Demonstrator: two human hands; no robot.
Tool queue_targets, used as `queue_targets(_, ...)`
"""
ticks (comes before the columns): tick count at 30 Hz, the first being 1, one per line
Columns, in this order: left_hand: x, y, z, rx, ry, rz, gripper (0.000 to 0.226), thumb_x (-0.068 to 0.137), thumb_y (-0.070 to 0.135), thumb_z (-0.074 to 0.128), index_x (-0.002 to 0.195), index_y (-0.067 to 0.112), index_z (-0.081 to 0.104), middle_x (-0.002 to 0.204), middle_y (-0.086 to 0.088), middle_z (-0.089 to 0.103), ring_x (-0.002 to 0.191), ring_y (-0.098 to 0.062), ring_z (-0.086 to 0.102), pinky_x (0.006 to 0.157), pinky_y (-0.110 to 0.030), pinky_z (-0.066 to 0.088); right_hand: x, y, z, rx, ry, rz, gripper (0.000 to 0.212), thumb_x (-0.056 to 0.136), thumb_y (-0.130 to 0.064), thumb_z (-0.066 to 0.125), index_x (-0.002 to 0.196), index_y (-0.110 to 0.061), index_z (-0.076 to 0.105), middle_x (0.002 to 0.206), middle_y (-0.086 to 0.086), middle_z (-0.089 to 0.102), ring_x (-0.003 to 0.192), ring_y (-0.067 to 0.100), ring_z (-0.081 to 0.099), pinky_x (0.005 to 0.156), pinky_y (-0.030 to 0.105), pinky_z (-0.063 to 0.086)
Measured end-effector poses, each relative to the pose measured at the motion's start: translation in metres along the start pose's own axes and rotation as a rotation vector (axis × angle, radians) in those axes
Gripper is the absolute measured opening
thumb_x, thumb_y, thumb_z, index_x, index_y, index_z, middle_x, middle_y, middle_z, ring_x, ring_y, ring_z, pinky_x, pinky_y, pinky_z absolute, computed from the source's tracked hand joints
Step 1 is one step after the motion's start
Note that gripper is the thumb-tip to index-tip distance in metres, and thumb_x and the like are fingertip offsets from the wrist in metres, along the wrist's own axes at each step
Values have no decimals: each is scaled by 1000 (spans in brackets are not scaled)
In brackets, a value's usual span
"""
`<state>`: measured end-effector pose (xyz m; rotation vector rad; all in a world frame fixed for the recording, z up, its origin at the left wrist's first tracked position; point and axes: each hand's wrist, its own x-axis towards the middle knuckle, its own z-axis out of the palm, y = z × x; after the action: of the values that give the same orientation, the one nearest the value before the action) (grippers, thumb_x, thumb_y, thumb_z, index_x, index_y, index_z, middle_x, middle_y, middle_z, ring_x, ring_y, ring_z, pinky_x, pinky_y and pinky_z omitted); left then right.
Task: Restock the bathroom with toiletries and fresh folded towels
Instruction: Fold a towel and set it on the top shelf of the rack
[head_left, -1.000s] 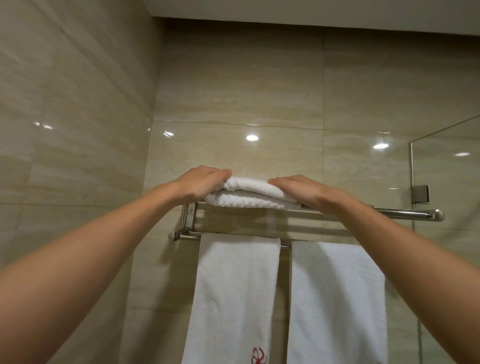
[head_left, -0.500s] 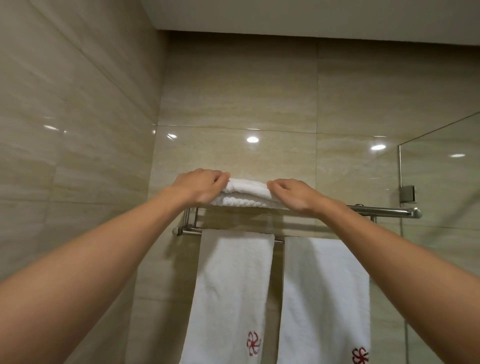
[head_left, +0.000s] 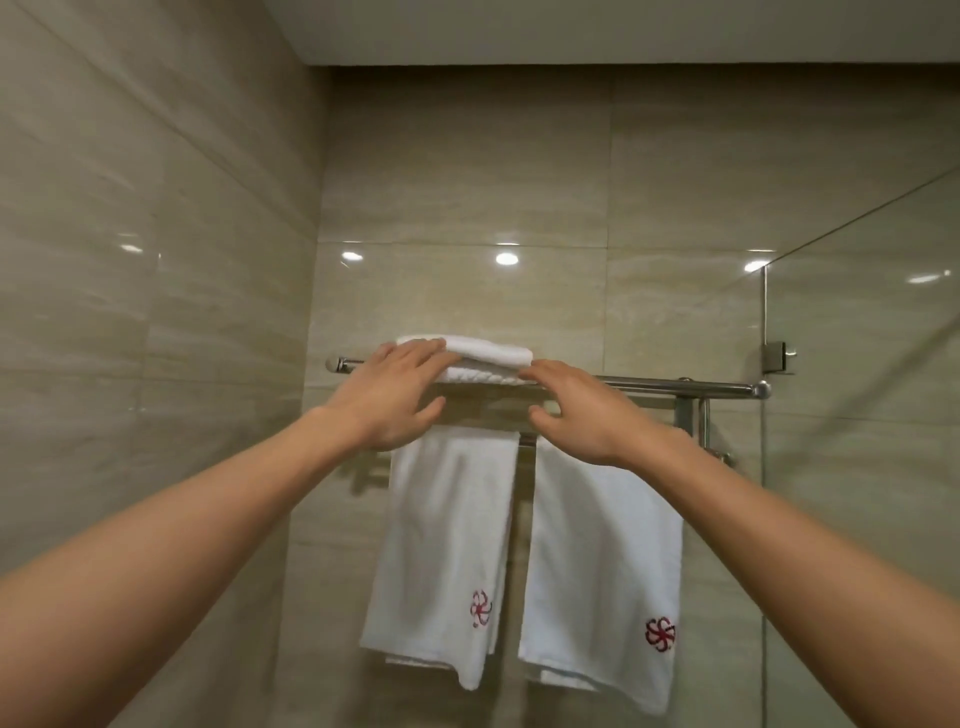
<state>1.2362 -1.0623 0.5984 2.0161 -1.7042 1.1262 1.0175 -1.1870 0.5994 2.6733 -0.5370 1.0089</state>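
Head view, left hand (head_left: 389, 400): raised to the rack, fingers straight and close together, thumb spread apart below them; the fingertips lie flat on the left end of the folded towel. Nothing is gripped.
Right hand (head_left: 582, 410): raised beside the left hand, fingers extended and relaxed, thumb spread below; the fingertips reach the right end of the folded towel. Contact cannot be confirmed.
Folded white terry towel (head_left: 493, 356): lies flat on the top shelf of the rack, toward its left end, between the two hands.
Chrome wall-mounted towel rack (head_left: 675, 385): fixed to the far wall; its upper front rail runs left to right, and a lower bar sits beneath it.
Left white hanging towel (head_left: 447, 545): draped over the lower bar, below the left hand, with a red pinwheel emblem (head_left: 480, 608) near its bottom edge.
Right white hanging towel (head_left: 602, 561): draped just beside the first, apart by a narrow gap, with a like red emblem (head_left: 660, 634).
Clear glass shower panel (head_left: 857, 415): stands at the right, just beside the rack's right end, held by a metal wall clamp (head_left: 777, 357).
Beige glossy tile walls (head_left: 182, 312): cover the left and far sides.
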Motion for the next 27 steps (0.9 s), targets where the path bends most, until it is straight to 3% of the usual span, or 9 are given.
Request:
queue_targets(5, -36, 45, -6, -62, -39, 26, 60, 99, 39, 46, 154, 24, 27, 162, -2, 25, 149, -21, 21, 122, -39, 16, -55, 5, 6, 11, -27, 38, 53, 98, -32, 46, 149, -24, 37, 158, -4, 31, 144, 17, 29, 112, 30, 27)
queue_targets(14, -107, 130, 14, -16, -192, 87, 61, 100, 44, 39, 155, 28, 21, 165, 0, 15, 153, -19, 8, 125, -40, 5, -155, 9, 30, 87, -24, 71, 47, 98, -32, 46, 143, -20, 45, 147, -3, 46, 143, 16, 27, 115, 30, 21)
queue_targets(22, -179, 184, 35, -228, -240, 76, 67, 91, 56, 23, 149, 24, 36, 159, 1, 32, 149, -18, 21, 123, -38, 13, -256, 5, 55, 149, -60, 193, 42, 97, -30, 50, 137, -18, 51, 139, -2, 50, 139, 19, 32, 113, 28, 21)
queue_targets(27, -224, 204, 66, -297, -293, 141, 62, 92, 53, 30, 146, 23, 42, 155, -1, 39, 145, -19, 32, 121, -43, 22, -321, -24, 81, 220, -110, 326, 39, 91, -33, 53, 128, -19, 58, 127, 0, 56, 127, 19, 43, 106, 29, 29)
